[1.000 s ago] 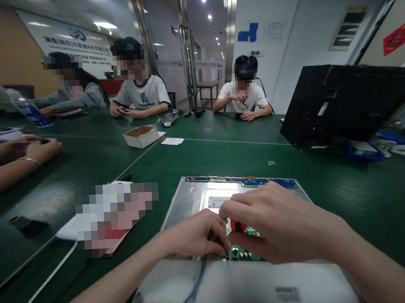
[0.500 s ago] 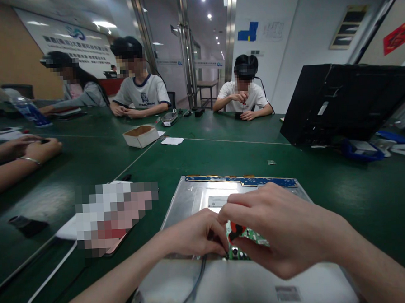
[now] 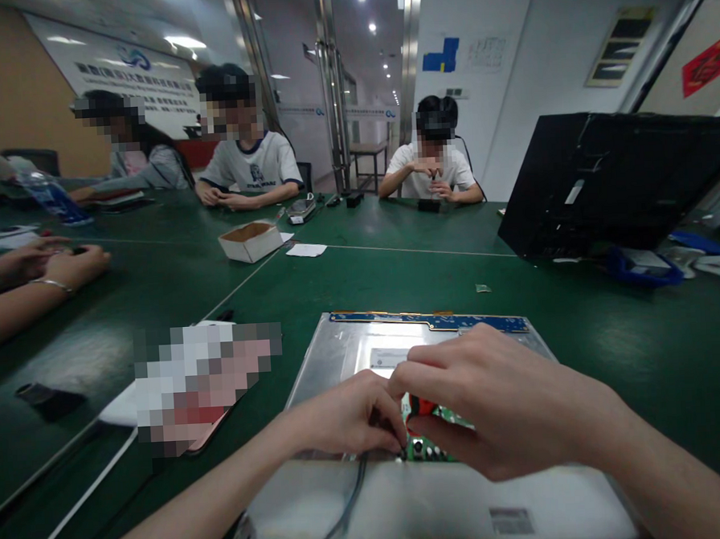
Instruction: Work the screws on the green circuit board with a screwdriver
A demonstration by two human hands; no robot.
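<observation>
A silvery display panel lies in front of me, a narrow blue circuit strip along its far edge. On its middle sits a green circuit board, mostly covered by my hands. My right hand is closed around the red and black handle of a screwdriver; its tip is hidden. My left hand pinches low at the board's left edge, touching the right fingertips, and what lies between its fingers is too small to make out. A dark cable runs from below my left hand toward me.
Left of the panel lie a pink phone-like object, partly blurred, and a black piece. Farther back stand an open white box and a large black monitor. Another person's hands rest at the left; several people sit around the green table.
My right hand has rocked slightly about the screwdriver handle, dipping and coming back up, and the red and black handle has turned. My left hand stays in place.
</observation>
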